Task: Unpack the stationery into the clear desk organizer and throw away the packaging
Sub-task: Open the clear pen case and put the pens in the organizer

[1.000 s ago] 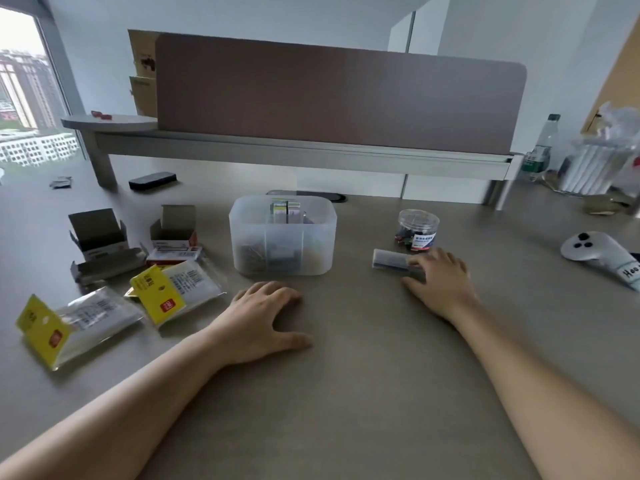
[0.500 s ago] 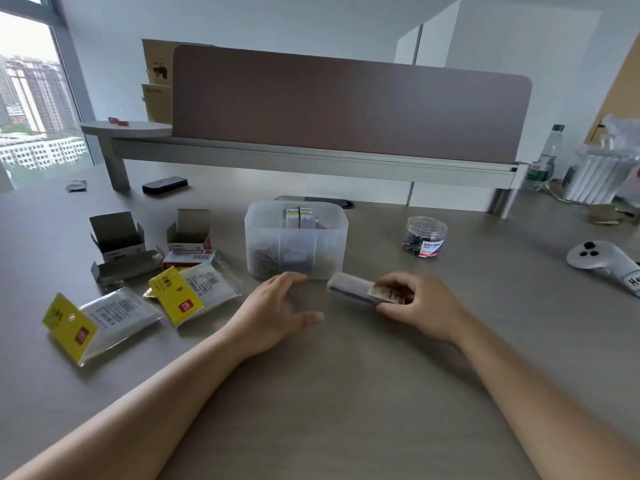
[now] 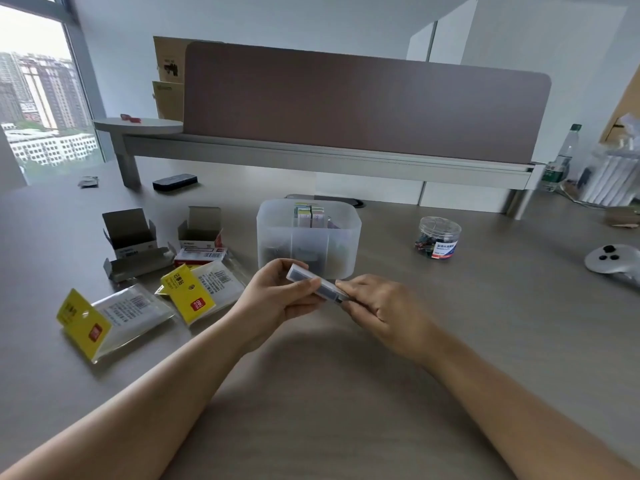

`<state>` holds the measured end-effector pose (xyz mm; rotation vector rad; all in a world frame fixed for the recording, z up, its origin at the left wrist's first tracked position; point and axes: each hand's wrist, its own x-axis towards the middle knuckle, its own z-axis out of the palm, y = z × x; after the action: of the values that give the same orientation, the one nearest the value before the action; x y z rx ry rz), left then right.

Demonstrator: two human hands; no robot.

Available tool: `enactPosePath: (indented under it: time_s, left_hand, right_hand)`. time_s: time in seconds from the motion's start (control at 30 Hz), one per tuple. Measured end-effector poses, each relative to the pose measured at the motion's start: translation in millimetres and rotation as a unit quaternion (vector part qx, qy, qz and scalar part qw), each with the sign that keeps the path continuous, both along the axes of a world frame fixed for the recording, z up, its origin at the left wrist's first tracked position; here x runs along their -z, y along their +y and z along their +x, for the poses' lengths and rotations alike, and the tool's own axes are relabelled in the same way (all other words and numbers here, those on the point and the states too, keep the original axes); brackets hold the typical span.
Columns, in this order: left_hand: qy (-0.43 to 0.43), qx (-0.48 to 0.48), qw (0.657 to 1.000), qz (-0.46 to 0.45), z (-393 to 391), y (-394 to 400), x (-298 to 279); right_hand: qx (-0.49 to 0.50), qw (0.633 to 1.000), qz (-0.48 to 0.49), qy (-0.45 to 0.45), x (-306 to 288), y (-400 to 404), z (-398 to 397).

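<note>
You have the translucent plastic desk organizer (image 3: 308, 242) at the counter's (image 3: 311, 393) centre. Just near of it, your left hand (image 3: 273, 299) and right hand (image 3: 379, 306) hold the slim clear plastic case (image 3: 311, 284) between them. Two yellow-headed clear packets (image 3: 114, 317) and open grey cardboard boxes (image 3: 130, 233) lie left; the round clear clip tub (image 3: 438, 237) stands right.

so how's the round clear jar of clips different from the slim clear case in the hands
The round clear jar of coloured clips stands upright on the desk, untouched; the slim clear plastic case is held above the desk, tilted, by the left hand and right hand. The jar is squat and round, the case long and narrow. Both are see-through plastic.
</note>
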<state>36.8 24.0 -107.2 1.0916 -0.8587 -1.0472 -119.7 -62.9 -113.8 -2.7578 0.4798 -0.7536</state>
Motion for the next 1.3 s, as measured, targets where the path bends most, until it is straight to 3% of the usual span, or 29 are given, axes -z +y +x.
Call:
enactPosePath:
  time_s: [0.13, 0.27, 0.87, 1.0, 1.1, 1.3]
  left_hand:
    - [0.001, -0.005, 1.0, -0.01, 5, -1, -1]
    - [0.02, 0.0, 1.0, -0.014, 7, -2, -2]
    - [0.071, 0.023, 0.997, -0.005, 10, 0, 1]
    - [0.067, 0.038, 0.997, -0.006, 9, 2, 1]
    - [0.091, 0.045, 0.995, -0.005, 11, 2, 1]
    - [0.154, 0.084, 0.985, 0.006, 14, 2, 0]
  right_hand:
    - [0.021, 0.994, -0.102, 0.027, -5, 4, 10]
    - [0.073, 0.979, -0.19, -0.016, 0, 9, 21]
    - [0.084, 0.966, -0.245, -0.003, 3, 11, 26]
    - [0.066, 0.988, -0.125, 0.057, -11, 13, 22]
    - [0.065, 0.998, 0.016, 0.014, -16, 14, 14]
    - [0.044, 0.988, 0.134, -0.059, -17, 6, 9]
